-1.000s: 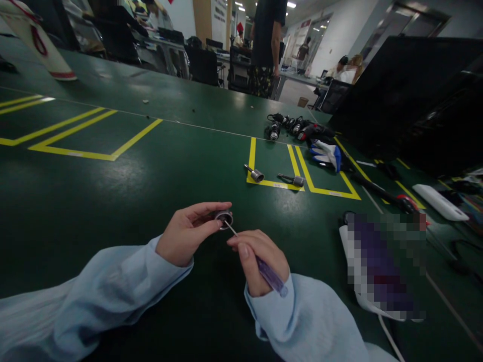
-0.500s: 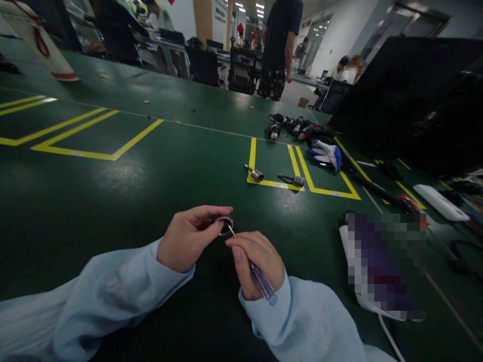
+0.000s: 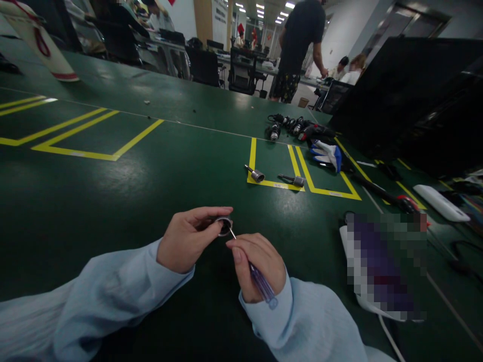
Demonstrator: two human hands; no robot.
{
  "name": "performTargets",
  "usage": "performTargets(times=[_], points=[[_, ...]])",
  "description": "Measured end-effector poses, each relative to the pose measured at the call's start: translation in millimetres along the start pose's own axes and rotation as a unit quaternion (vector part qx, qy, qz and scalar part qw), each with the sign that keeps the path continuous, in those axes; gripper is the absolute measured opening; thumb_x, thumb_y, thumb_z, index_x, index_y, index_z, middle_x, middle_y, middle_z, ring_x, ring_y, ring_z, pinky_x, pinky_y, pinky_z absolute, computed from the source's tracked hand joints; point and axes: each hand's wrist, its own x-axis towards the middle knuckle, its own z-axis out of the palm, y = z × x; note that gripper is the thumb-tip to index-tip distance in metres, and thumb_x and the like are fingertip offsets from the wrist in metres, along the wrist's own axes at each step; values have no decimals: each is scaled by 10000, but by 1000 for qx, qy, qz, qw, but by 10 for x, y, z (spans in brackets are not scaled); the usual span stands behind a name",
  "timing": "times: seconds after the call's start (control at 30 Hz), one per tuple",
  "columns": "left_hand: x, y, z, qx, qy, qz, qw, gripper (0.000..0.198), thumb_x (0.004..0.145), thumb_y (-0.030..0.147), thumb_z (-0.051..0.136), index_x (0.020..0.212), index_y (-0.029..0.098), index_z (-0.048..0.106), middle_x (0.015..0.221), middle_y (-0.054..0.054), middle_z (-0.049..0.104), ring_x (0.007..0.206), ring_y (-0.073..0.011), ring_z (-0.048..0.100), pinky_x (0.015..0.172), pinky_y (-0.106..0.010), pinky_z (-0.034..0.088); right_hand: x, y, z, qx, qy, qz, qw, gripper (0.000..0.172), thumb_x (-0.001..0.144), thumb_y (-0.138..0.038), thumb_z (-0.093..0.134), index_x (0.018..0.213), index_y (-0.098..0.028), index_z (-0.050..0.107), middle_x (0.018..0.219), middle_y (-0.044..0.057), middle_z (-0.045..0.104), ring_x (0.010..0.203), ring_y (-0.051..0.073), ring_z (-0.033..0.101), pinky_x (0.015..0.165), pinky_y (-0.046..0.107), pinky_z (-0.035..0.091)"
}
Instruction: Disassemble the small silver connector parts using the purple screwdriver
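Between the thumb and fingers of my left hand is a round, hollow metal cup, its open end turned towards me. My fingers hide most of its body. My right hand grips a screwdriver with a clear purple handle. The thin shaft reaches up and left into the mouth of the cup; its tip cannot be made out. Beyond my hands, two metal hole-saw-like bits with shanks lie on the green table: the left bit and the right bit.
Yellow tape marks rectangles on the table. Black corded tools and a blue-white glove lie at the back right. A blurred purple-screened device rests on a white stand at right. A person stands beyond the table.
The screwdriver and right hand have shifted very slightly down; the left hand stays almost still around the cup. In the background, the standing person has moved right.
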Motion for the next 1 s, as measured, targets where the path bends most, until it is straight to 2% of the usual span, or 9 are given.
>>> performTargets(times=[0.2, 0.47, 0.73, 0.8, 0.87, 0.93, 1.0], points=[[-10, 21, -2, -7, -8, -7, 1000, 282, 614, 211, 607, 875, 119, 663, 776, -65, 701, 738, -199, 657, 695, -299, 542, 1, -16, -23, 7, -13, -7, 1000, 175, 754, -86, 461, 845, -123, 606, 755, 81, 656, 706, 142, 596, 647, 268, 484], [3, -26, -1, -6, -12, 11, 1000, 219, 608, 199, 621, 813, 129, 657, 831, -65, 693, 734, -187, 655, 683, -283, 541, -18, 25, 39, 1, 4, 0, 1000, 173, 761, -101, 456, 828, -144, 610, 745, 69, 658, 701, 140, 597, 640, 269, 487], [120, -67, -61, -1, -1, 40, 999, 198, 621, 216, 622, 802, 140, 647, 863, -65, 685, 765, -206, 650, 721, -333, 534, -16, 7, 41, 63, 64, 39, 995, 202, 765, -123, 443, 797, -176, 635, 684, 38, 655, 639, 135, 592, 600, 269, 477], [254, -122, -136, 13, 28, 68, 997, 216, 626, 234, 625, 820, 141, 652, 852, -65, 684, 783, -211, 646, 743, -339, 527, -15, 57, 65, 80, 78, 80, 991, 199, 770, -151, 451, 735, -167, 645, 642, 35, 647, 602, 131, 587, 592, 264, 474], [468, -201, -261, 30, 77, 93, 992, 239, 637, 251, 619, 853, 153, 654, 816, -60, 684, 780, -206, 643, 763, -330, 515, -4, 140, 110, 105, 84, 160, 978, 231, 783, -223, 461, 666, -149, 646, 604, 41, 635, 549, 122, 575, 564, 255, 475], [743, -276, -434, 48, 127, 102, 985, 272, 613, 250, 634, 869, 162, 655, 764, -46, 681, 761, -200, 642, 769, -318, 505, 31, 238, 163, 151, 82, 272, 947, 287, 791, -316, 462, 658, -134, 638, 578, 45, 625, 482, 109, 553, 481, 231, 462], [1031, -309, -637, 61, 167, 90, 980, 300, 587, 228, 646, 875, 143, 648, 752, -40, 673, 747, -191, 636, 754, -302, 498, 94, 328, 213, 202, 86, 353, 909, 327, 771, -395, 482, 654, -126, 625, 542, 34, 612, 436, 98, 537, 435, 218, 447]])
